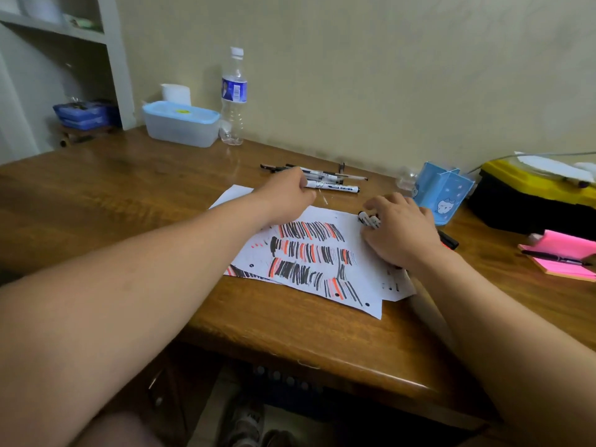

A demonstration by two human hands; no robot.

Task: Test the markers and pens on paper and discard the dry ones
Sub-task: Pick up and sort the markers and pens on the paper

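A white sheet of paper [354, 279] covered in black and red test strokes lies on the wooden desk. Beyond it lies a loose row of pens and markers [335, 180]. My left hand [287, 198] reaches over the paper's far edge, its fingers closed on a white marker [338, 187] from that row. My right hand [400, 233] rests on the paper's right side, gripping a bundle of markers [369, 219] whose white and black ends stick out to the left; a dark tip [450, 241] pokes out behind the hand.
A blue pen holder [442, 191] stands right of the paper. Further right are a black and yellow case [529, 201] and pink sticky notes [564, 259] with a pen on them. A water bottle [233, 98] and lidded plastic box [180, 124] stand at the back.
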